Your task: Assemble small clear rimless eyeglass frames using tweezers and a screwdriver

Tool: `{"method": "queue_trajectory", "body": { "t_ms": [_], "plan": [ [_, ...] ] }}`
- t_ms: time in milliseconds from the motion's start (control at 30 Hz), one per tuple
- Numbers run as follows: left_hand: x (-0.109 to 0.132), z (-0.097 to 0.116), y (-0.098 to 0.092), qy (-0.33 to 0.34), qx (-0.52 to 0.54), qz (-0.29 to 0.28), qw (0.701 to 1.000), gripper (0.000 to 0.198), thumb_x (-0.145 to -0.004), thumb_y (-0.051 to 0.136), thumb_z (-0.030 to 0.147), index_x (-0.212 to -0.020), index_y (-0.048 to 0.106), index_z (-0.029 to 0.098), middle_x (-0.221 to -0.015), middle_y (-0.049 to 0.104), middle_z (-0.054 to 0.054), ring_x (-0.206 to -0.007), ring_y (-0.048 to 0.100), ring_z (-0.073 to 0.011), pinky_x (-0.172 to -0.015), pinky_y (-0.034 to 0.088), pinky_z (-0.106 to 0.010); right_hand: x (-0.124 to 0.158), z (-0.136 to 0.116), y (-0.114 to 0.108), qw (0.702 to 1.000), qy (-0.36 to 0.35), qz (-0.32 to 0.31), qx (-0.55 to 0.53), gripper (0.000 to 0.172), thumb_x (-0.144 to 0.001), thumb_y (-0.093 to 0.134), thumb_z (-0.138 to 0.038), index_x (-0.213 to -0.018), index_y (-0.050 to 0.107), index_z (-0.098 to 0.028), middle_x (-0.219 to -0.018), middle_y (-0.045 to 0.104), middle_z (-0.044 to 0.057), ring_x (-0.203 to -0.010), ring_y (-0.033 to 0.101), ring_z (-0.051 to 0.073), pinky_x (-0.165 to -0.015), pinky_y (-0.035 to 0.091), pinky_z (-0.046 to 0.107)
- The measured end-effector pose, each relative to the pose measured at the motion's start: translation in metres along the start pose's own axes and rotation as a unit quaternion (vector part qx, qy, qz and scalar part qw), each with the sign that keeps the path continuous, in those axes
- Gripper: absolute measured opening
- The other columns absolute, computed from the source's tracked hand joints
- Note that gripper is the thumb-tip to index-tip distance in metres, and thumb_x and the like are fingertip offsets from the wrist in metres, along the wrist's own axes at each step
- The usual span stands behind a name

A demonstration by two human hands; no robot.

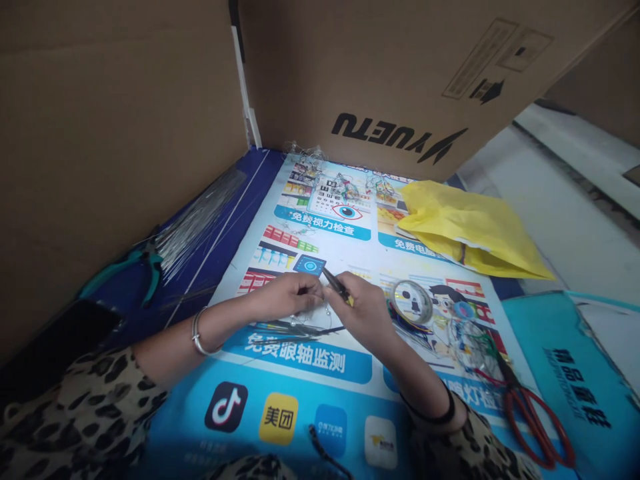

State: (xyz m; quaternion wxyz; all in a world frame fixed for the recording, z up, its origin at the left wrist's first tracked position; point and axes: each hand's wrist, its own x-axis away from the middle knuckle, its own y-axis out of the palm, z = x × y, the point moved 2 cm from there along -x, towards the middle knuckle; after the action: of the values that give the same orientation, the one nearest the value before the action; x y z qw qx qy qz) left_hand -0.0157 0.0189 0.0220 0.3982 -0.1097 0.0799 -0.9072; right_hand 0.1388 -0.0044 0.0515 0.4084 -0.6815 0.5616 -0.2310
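Note:
My left hand (293, 295) is closed in a pinch over the printed sheet (320, 250), around something too small to make out. Close against its fingertips, my right hand (363, 310) grips a slim dark tool (336, 283) whose tip points up and left. A thin beaded strand (327, 313) hangs between the two hands. Below them lie several dark and silvery wires (290, 331). To the right of my right hand stands a roll of clear tape (411, 302), with coiled wire around its base.
Red-handled scissors (537, 427) and tangled wires (470, 343) lie at right, below a yellow bag (465, 227). Teal-handled pliers (150, 270) and a wire bundle (195, 227) are at left. Cardboard walls (360, 73) rise behind. A teal package (570, 373) is far right.

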Motion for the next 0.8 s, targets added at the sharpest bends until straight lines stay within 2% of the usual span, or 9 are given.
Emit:
{"method": "queue_trajectory", "body": {
  "t_ms": [200, 433, 633, 800],
  "plan": [
    [0.0, 0.0027, 0.0028, -0.001, 0.023, -0.005, 1.0, 0.022, -0.08, 0.047, 0.031, -0.07, 0.056, 0.015, -0.059, 0.044, 0.003, -0.055, 0.038, -0.0079, -0.052, 0.031, -0.019, -0.0009, 0.0024, -0.0011, 0.999, 0.027, 0.002, -0.032, 0.016, -0.079, 0.05, -0.033, -0.071, 0.053, -0.019, -0.064, 0.057, -0.001, -0.06, 0.052, 0.012, -0.057, 0.034, 0.023],
    [-0.0016, -0.0005, 0.0035, 0.011, -0.042, 0.009, 0.999, 0.024, -0.079, 0.049, 0.03, -0.061, 0.053, 0.014, -0.058, 0.045, 0.003, -0.056, 0.04, -0.0084, -0.053, 0.031, -0.02, -0.0012, 0.0036, 0.0017, 0.999, 0.032, 0.001, -0.041, 0.014, -0.078, 0.051, -0.031, -0.07, 0.054, -0.019, -0.064, 0.058, -0.001, -0.061, 0.052, 0.012, -0.057, 0.034, 0.022],
    [0.0001, -0.0012, 0.0049, -0.034, 0.046, -0.015, 0.998, 0.023, -0.082, 0.045, 0.035, -0.068, 0.047, 0.016, -0.053, 0.043, 0.005, -0.047, 0.037, -0.0065, -0.046, 0.03, -0.019, -0.0016, 0.0066, 0.0023, 0.998, 0.03, 0.015, -0.047, 0.016, -0.078, 0.05, -0.032, -0.071, 0.054, -0.019, -0.062, 0.056, -0.002, -0.059, 0.051, 0.011, -0.056, 0.034, 0.021],
    [-0.0001, -0.0044, 0.0067, -0.026, 0.051, -0.008, 0.998, 0.024, -0.083, 0.043, 0.035, -0.068, 0.044, 0.016, -0.052, 0.043, 0.006, -0.047, 0.038, -0.0063, -0.046, 0.031, -0.019, -0.0012, 0.007, 0.0057, 0.997, 0.041, -0.007, -0.061, 0.016, -0.079, 0.049, -0.033, -0.072, 0.053, -0.019, -0.062, 0.055, -0.002, -0.058, 0.05, 0.011, -0.054, 0.034, 0.021]
  ]
}}
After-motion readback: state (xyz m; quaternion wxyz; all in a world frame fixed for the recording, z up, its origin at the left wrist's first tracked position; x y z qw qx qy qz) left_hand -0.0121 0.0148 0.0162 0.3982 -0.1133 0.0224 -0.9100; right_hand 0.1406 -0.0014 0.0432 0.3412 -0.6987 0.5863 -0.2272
